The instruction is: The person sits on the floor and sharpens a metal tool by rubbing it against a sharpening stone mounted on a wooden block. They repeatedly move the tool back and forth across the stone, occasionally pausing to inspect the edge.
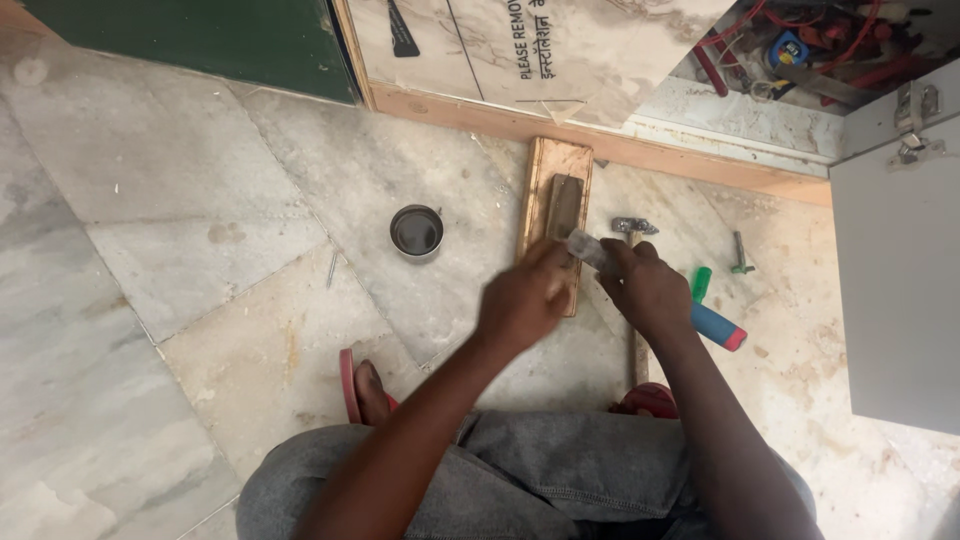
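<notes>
While a small flat grey blade (pixel 588 247) is gripped at its near end between the fingers of both hands, it is held over the dark sharpening stone (pixel 564 207) set in a wooden block (pixel 553 170) on the marble floor (pixel 200 230). The left hand (pixel 522 297) is closed on the piece from the left, the right hand (pixel 645 288) from the right, so the two are seen close together.

From the head view, a slip is judged the main risk: fingertips sit near the edge, and a skid off the narrow stone could cut them or tip the block. The steel cup (pixel 416 232) stands just left of the block and could be knocked over by an elbow or a sliding block. A loose nail (pixel 331 269) lies near the sandalled foot (pixel 366 387).

Motion blur smears the blade, so its exact shape and whether it touches the stone cannot be told. The hammer (pixel 634 228) is largely hidden behind the right hand, and the green-and-blue tool (pixel 715 318) is partly covered by the wrist.
</notes>
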